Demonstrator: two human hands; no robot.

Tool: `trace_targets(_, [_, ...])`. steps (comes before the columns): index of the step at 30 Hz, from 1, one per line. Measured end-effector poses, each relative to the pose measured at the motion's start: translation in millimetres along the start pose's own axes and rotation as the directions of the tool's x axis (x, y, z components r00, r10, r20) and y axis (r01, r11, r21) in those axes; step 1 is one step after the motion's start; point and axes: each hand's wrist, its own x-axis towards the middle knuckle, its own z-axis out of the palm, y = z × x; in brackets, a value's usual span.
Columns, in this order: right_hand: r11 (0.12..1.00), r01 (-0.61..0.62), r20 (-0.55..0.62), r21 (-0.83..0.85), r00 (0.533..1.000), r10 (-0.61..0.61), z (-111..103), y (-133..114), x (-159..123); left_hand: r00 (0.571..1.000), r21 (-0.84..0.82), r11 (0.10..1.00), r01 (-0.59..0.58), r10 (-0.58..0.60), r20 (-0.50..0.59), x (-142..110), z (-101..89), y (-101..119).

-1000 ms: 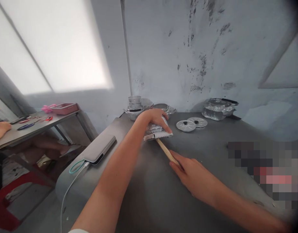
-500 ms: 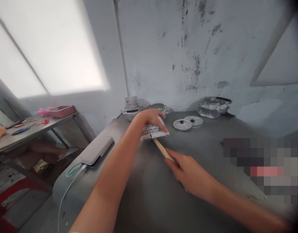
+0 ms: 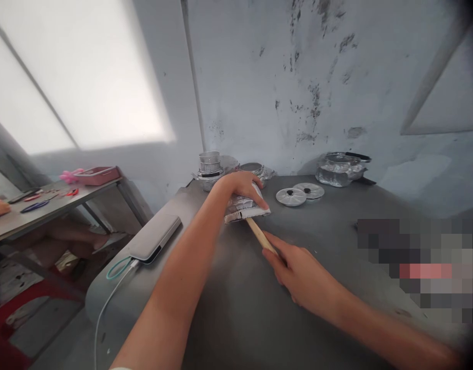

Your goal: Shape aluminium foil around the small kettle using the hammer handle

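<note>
My left hand (image 3: 244, 184) grips a foil-covered piece (image 3: 242, 204) from above, thumb and fingers spread over its sides. A pale, ragged edge of that piece faces me. My right hand (image 3: 303, 275) is closed round a light wooden stick (image 3: 258, 235). The stick's far end goes under or into the near edge of the foil-covered piece; I cannot tell which, since the end is hidden. Just right of the left hand lie two round silver lids (image 3: 290, 197) with black knobs, one overlapping the other.
Behind my left hand stand stacked metal strainers (image 3: 209, 163) and a foil-wrapped pot (image 3: 251, 167). Another foil-wrapped pot (image 3: 338, 172) is at the back right. A power bank (image 3: 155, 239) with a cable lies left. On a side table (image 3: 13, 226) are a pink basket (image 3: 97, 176) and a person's hand.
The whole view has shifted very slightly. Both hands keep their hold on the foil-covered piece and the wooden stick, with hardly any visible movement.
</note>
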Motion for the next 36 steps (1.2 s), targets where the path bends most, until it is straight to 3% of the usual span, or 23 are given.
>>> trace_targets(6, [0.999,0.012,0.042,-0.04,0.999,-0.011,-1,-2,-1,0.999,0.04,0.999,-0.009,0.01,-0.031,1,0.9,0])
trace_targets(12, [1.0,-0.008,-0.016,-0.029,1.0,0.008,0,-4,0,0.999,0.046,0.999,-0.008,0.01,-0.042,8,3.7,-6])
trace_targets(19, [0.996,0.007,0.055,-0.088,0.998,-0.002,-1,-3,3,0.999,0.05,0.999,-0.013,0.015,-0.04,6,4.9,-5])
trace_targets(24, [0.994,-0.017,0.035,-0.111,0.999,0.021,-5,-5,5,0.99,0.056,0.996,-0.071,0.077,-0.117,-3,1.3,-4])
trace_targets(27, [0.992,-0.034,0.03,-0.124,0.999,0.038,-6,-6,6,0.992,0.071,0.997,-0.025,0.034,-0.123,-16,-4.3,4])
trace_targets(32, [0.991,-0.01,0.014,-0.133,1.0,0.012,-3,-4,6,0.982,0.164,0.974,0.156,-0.171,0.083,-40,-1.8,36])
trace_targets(34, [0.988,0.016,0.01,-0.151,1.0,-0.015,-2,-3,7,0.964,0.239,0.938,0.25,-0.265,0.033,-44,3.9,44])
trace_targets(36, [0.983,0.037,0.005,-0.178,0.999,-0.037,-2,-1,8,0.959,0.238,0.929,0.285,-0.28,-0.055,-43,8.7,43])
